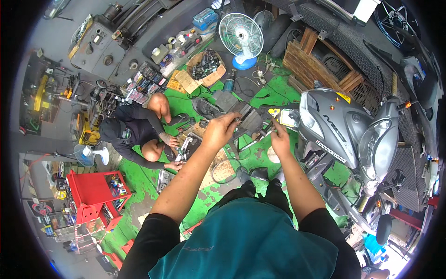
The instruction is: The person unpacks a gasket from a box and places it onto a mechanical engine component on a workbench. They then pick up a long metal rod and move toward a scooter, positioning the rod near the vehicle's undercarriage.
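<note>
Both hands hold a dark grey panel (248,122) — flat, angular, scuffed.

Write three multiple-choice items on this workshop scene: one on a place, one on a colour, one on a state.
1. Where does the red metal tool cart stand?
A. at the person's lower left
B. beside the grey scooter
C. under the white fan

2. What colour is the painted floor?
A. blue
B. green
C. yellow

3. What is the left hand doing?
A. hanging free
B. resting on the cart
C. gripping a dark grey flat part

Answers: 1 A, the cart sits low on the left, far from the grey scooter and the white fan with blue base. 2 B, worn green paint shows around the tools. 3 C, its fingers close on the part, while the right hand touches a small yellow-and-white object.
</note>
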